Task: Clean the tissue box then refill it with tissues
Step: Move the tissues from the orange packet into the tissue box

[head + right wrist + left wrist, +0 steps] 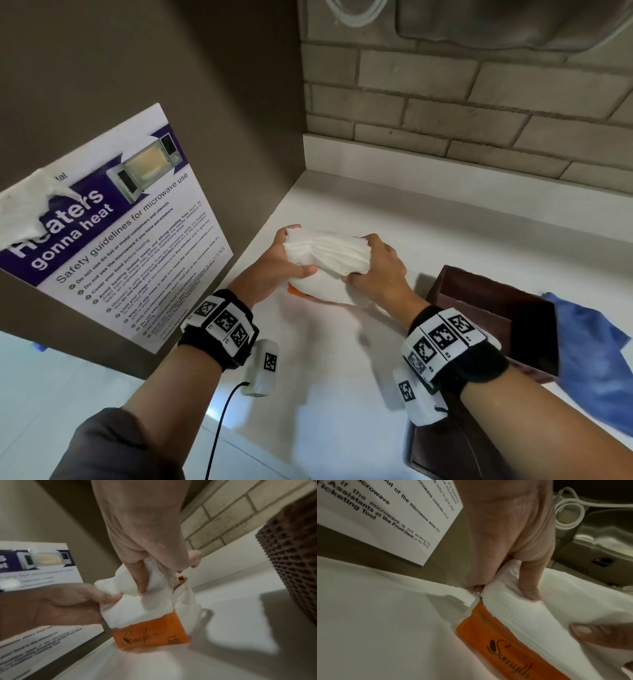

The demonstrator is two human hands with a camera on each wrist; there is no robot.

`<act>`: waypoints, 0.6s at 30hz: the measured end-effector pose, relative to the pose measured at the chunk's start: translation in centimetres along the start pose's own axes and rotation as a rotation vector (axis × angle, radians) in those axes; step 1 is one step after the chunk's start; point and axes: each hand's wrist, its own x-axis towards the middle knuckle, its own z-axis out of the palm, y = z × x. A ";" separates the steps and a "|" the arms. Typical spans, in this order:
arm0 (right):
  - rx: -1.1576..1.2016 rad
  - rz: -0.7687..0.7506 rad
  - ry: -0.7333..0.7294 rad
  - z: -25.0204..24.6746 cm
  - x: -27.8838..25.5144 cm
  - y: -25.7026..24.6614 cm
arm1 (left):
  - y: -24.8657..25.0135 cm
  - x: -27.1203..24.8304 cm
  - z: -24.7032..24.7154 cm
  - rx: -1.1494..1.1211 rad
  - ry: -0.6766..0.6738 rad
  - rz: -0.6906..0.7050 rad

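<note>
White tissue stack (327,251), half out of its orange wrapper (150,631) (printed "Smyth"), sits above the table (342,377): left hand (274,270) grips its left end, right hand (380,270) its right. Brown tissue box (479,308) stands open rightward, blue cloth (589,359) beside it.

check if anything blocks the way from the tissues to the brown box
Nothing visible does. Both hands, left hand and right hand, hold the tissue stack above the counter; the open brown box sits to its right.
</note>
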 end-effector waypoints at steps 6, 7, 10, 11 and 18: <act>0.522 -0.088 -0.057 -2.1 -0.9 -0.9 | 1.2 -0.6 -0.4 -0.031 0.017 0.041; 0.559 -0.095 -0.069 -2.5 -0.9 -1.0 | 1.5 -0.8 -0.5 -0.031 0.003 0.056; 0.713 -0.100 -0.134 -3.3 -0.8 -1.7 | 2.4 -1.1 -0.4 -0.084 -0.005 0.081; 0.748 -0.096 -0.160 -3.6 -0.6 -1.9 | 2.7 -1.3 -0.3 -0.104 -0.002 0.087; 0.962 -0.040 -0.314 -5.9 -0.9 -2.1 | 5.2 -2.6 1.2 -0.260 0.082 0.063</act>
